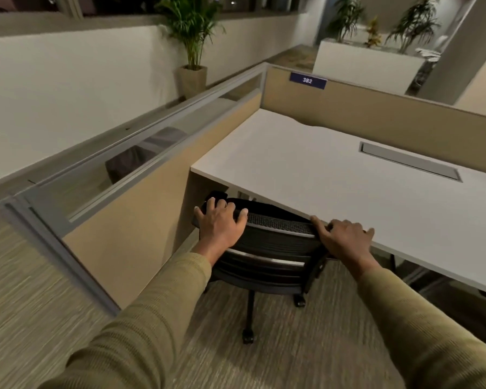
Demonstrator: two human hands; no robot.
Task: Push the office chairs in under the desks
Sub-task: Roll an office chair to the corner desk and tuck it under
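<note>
With both arms extended forward, I have 2 hands on the top edge of 1 black office chair (275,242). My left hand (220,224) lies palm-down on the left end of the mesh backrest, fingers spread and curled over the top rim, not clenched. My right hand (341,238) rests on the right end of the backrest, fingers draped forward over the rim, touching the front edge of the white desk (334,175). The backrest sits against the desk edge; the seat is hidden beneath the desktop, and the wheeled base stands on the carpet below. Left of the chair, a tan partition (141,209) with a glass upper panel borders the desk. On the desktop, a grey cable tray (410,161) is recessed; I cannot tell its contents. A blue tag (307,80) reads 382.
</note>
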